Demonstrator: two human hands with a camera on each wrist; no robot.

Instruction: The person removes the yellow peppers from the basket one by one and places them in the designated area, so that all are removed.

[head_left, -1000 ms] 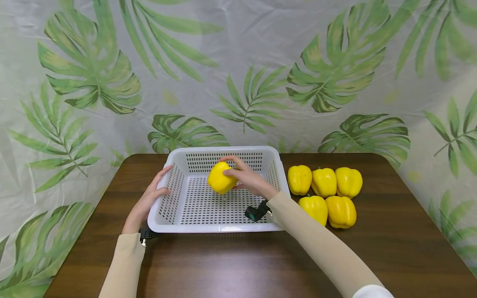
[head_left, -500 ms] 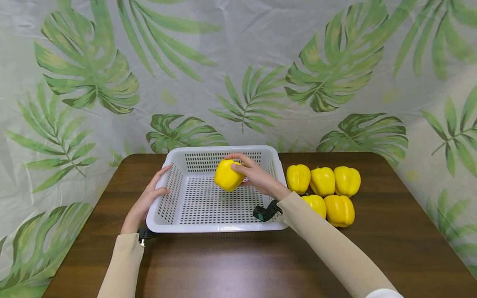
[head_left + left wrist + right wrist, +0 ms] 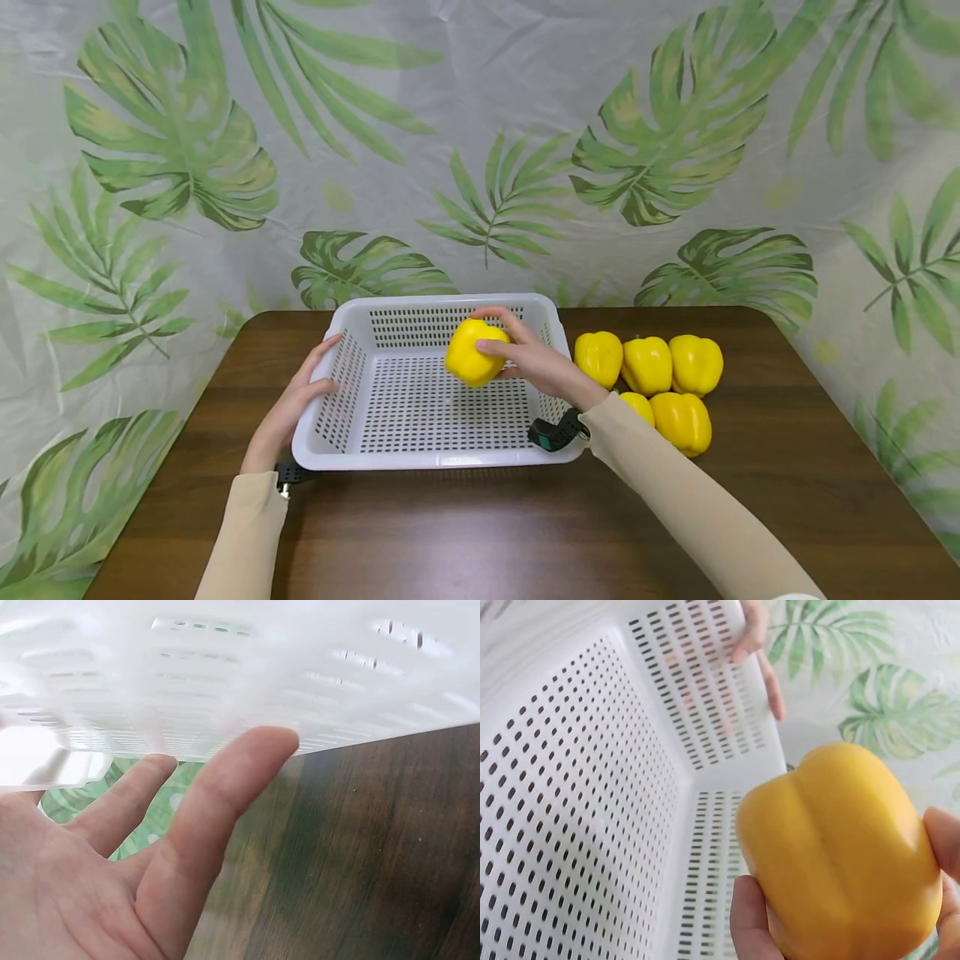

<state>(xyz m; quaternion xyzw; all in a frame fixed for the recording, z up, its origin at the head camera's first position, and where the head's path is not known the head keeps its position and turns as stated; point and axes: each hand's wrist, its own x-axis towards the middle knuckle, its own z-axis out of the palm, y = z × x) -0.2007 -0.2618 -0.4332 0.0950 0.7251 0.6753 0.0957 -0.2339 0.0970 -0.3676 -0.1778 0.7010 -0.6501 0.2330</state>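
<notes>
My right hand [image 3: 536, 362] grips a yellow bell pepper [image 3: 472, 354] over the right half of a white plastic basket [image 3: 442, 459]. In the right wrist view the bell pepper [image 3: 840, 855] is held between thumb and fingers, above the slotted basket floor. My left hand [image 3: 296, 404] holds the basket's left side, with thumb and fingertips over its rim. From the left wrist, the basket wall [image 3: 202, 682] spans the top, with the thumb and a finger of the left hand [image 3: 165, 840] against it.
Several more yellow bell peppers [image 3: 647, 365] stand in two rows on the brown wooden table [image 3: 480, 533], right of the basket. The right forearm partly covers one in the front row. A leaf-print cloth [image 3: 495, 208] hangs behind the table.
My right hand has moved right with the bell pepper, from about the basket's middle toward its right side. My left hand stays on the basket's left rim.
</notes>
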